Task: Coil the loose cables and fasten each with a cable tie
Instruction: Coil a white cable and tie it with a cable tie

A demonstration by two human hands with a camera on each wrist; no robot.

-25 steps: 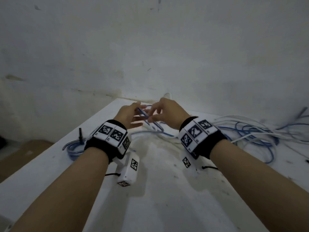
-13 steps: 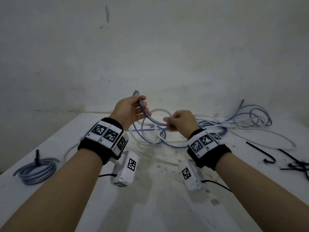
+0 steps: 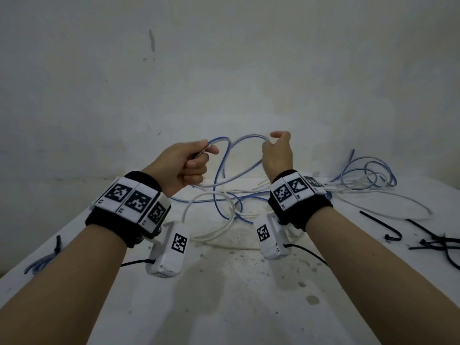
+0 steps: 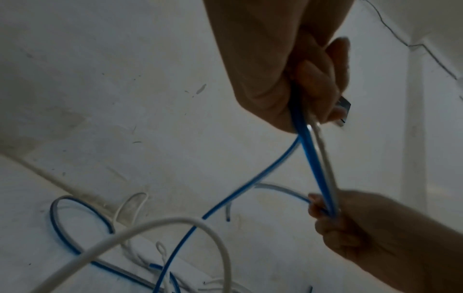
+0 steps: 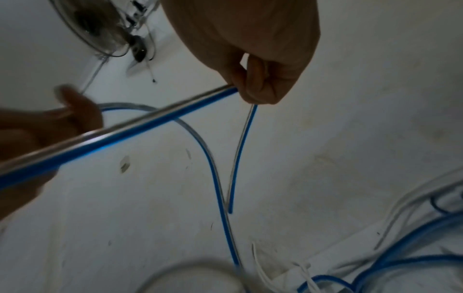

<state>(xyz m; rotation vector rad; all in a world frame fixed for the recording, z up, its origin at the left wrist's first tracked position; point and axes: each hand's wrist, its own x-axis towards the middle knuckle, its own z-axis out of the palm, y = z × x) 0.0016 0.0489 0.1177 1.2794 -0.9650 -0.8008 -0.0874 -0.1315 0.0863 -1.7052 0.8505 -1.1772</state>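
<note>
A blue-and-clear cable [image 3: 238,140] arches in the air between my two hands above the white table [image 3: 236,307]. My left hand [image 3: 201,158] grips it in a fist, with a loop hanging below down to the table. My right hand [image 3: 269,141] pinches the same cable further along, raised to about the same height. In the left wrist view the left hand [image 4: 316,93] holds the cable [image 4: 318,168], which runs down to the right hand [image 4: 335,216]. In the right wrist view the right hand [image 5: 253,87] pinches the cable [image 5: 150,119], and a short free end hangs under it.
A white cable [image 3: 211,220] lies tangled under the hands. More loose blue and white cables [image 3: 368,175] are piled at the back right. Black cable ties [image 3: 435,242] lie at the right edge. A coiled, tied blue cable [image 3: 42,260] rests at the left edge.
Both hands have risen and moved apart. The right hand went from low near the table to level with the left, drawing the cable into an arch between them.
</note>
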